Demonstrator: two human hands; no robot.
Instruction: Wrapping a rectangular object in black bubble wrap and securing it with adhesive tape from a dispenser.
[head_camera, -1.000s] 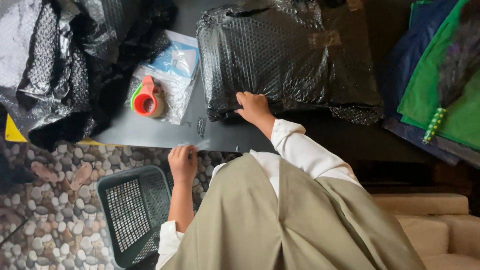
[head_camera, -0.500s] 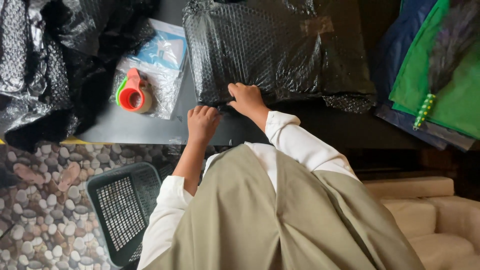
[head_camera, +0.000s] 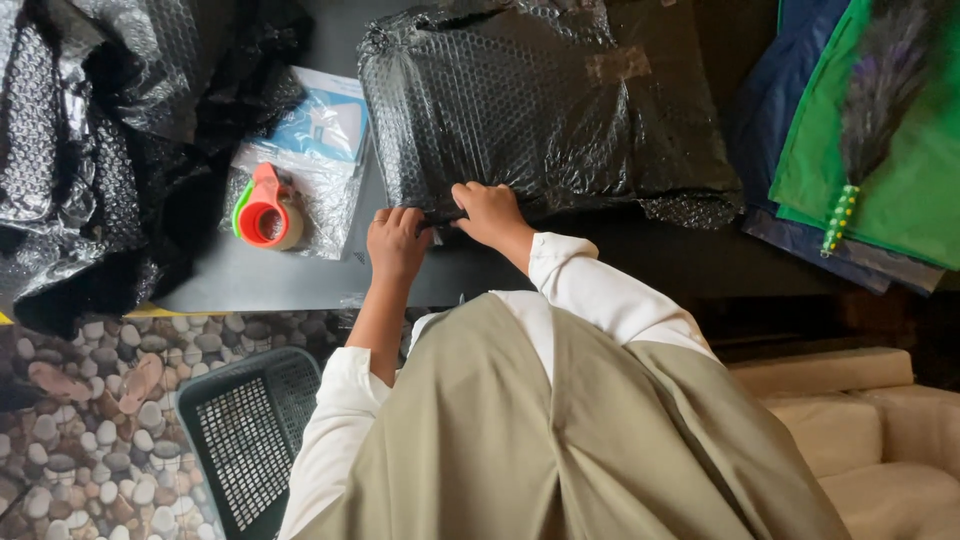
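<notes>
A large parcel wrapped in black bubble wrap (head_camera: 545, 110) lies on the dark table (head_camera: 300, 275). My right hand (head_camera: 485, 212) presses on its near edge, fingers curled over the wrap. My left hand (head_camera: 396, 240) is right beside it at the same edge, gripping a small dark object that spans between both hands; what it is I cannot tell. A strip of tape (head_camera: 618, 66) sticks on top of the parcel.
A red and green tape dispenser (head_camera: 264, 210) rests on clear plastic bags (head_camera: 315, 150) left of the parcel. A heap of black bubble wrap (head_camera: 90, 130) fills the left side. Green and blue cloth (head_camera: 890, 150) lies right. A dark plastic basket (head_camera: 245, 440) stands on the pebble floor.
My left hand rose from the table's front edge to the parcel's near edge beside my right hand. The view moved closer to the parcel.
</notes>
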